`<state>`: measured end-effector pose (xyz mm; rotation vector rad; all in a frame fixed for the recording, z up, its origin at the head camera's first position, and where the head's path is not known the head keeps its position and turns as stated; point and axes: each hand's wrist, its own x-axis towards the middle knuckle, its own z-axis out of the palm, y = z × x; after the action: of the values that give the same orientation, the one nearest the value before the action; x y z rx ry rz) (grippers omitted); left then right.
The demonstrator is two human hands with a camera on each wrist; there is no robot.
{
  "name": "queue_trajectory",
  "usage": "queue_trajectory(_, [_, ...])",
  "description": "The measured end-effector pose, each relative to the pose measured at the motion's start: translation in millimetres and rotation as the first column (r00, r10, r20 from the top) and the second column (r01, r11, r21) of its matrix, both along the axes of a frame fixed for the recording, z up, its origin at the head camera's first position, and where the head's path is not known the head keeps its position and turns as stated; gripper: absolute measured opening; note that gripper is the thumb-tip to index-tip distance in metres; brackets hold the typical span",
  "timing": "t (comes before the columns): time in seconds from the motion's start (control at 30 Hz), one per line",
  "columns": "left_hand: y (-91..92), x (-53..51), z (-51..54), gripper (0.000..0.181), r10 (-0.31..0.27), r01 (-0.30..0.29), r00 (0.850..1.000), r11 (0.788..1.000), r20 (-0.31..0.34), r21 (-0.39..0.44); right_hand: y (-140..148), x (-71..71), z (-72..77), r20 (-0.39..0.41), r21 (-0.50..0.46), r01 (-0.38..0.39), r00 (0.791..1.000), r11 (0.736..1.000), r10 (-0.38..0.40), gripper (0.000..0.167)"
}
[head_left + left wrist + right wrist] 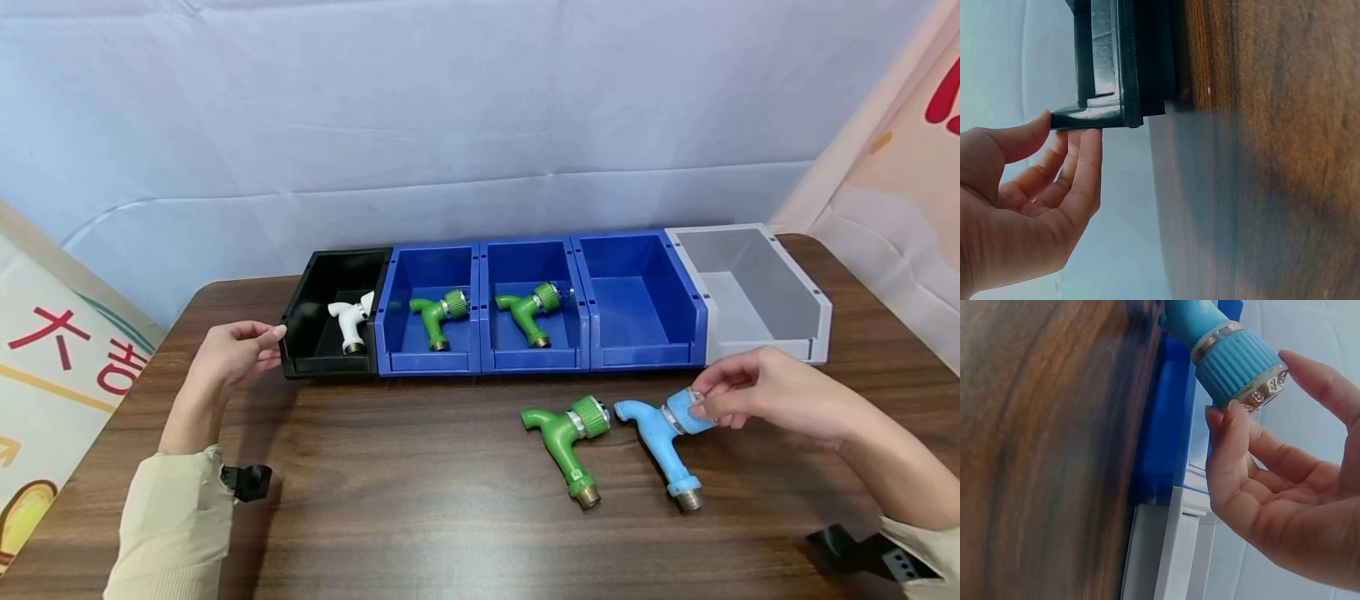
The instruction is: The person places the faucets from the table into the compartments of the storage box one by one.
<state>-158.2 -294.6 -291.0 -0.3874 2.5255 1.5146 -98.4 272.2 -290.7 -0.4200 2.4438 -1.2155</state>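
In the head view the left hand (238, 354) touches the front left corner of the black bin (330, 367); the left wrist view shows the thumb on the rim of the black bin (1107, 115) and fingers against its outer side. The right hand (780, 396) holds the ribbed knob end of a light blue tap (660, 437) between thumb and fingers, over the table front of the bins. The right wrist view shows the blue tap's knob (1238, 365) at the fingertips. A green tap (562, 442) lies just left of the blue one.
The black bin contains a white tap (351, 323). Beside it stand three blue bins (536, 360); the left and middle ones each contain a green tap (435, 318), and the right one shows only its bare floor. A grey bin (821, 325) ends the row. Cloth (450, 108) hangs behind.
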Motion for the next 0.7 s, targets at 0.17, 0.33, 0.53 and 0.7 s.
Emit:
queue_trajectory(0.17, [0.8, 0.2, 0.7, 0.041, -0.001, 0.001, 1.000, 1.000, -0.006, 0.007, 1.5, 0.4, 2.3, -0.031, 0.006, 0.010, 0.999, 1.000, -0.010, 0.018])
queue_trajectory(0.33, [1.0, 0.6, 0.8, 0.043, -0.006, 0.006, 1.000, 1.000, -0.006, -0.001, 2.1, 0.3, 4.6, -0.047, 0.021, 0.023, 0.999, 1.000, -0.022, 0.020])
queue_trajectory(0.53, [0.5, 0.5, 0.3, 0.044, -0.005, 0.005, 1.000, 1.000, -0.006, -0.009, 1.8, 0.1, 9.3, -0.070, 0.072, 0.057, 0.996, 0.996, -0.052, 0.019])
queue_trajectory(0.7, [0.2, 0.5, 0.0, 0.045, -0.003, 0.003, 1.000, 1.000, -0.001, -0.003, 0.5, -0.6, 11.6, -0.076, 0.068, 0.069, 0.995, 0.995, -0.064, 0.019])
